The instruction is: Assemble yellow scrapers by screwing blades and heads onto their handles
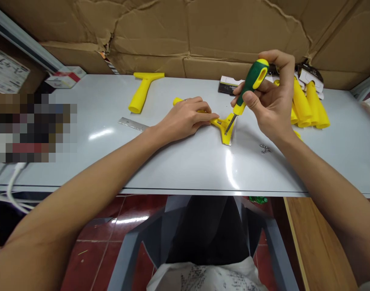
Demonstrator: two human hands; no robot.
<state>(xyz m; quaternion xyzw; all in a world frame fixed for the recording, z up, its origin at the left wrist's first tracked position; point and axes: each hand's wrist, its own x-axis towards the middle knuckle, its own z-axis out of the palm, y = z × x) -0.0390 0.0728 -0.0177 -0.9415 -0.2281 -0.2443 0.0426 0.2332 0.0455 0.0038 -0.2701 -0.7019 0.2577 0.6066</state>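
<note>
My left hand point(191, 116) is closed over the handle of a yellow scraper point(226, 128), pressing it flat on the table. A thin clear or metal edge shows along the scraper's head. My right hand point(272, 93) grips a green and yellow screwdriver point(248, 85), tilted, its tip on the scraper's head. Several small screws point(265, 148) lie in a little pile to the right of the scraper. Partly under my left wrist sits a flat metal strip point(133, 123). Beyond it rests a yellow T-shaped scraper handle point(144, 91).
Several yellow handles point(309, 107) with black and white packaging are heaped at the back right. A small black and white box point(229, 85) stands behind the screwdriver. Cardboard point(148, 32) walls the back of the white table point(179, 169). White cables point(13, 186) hang at the left edge.
</note>
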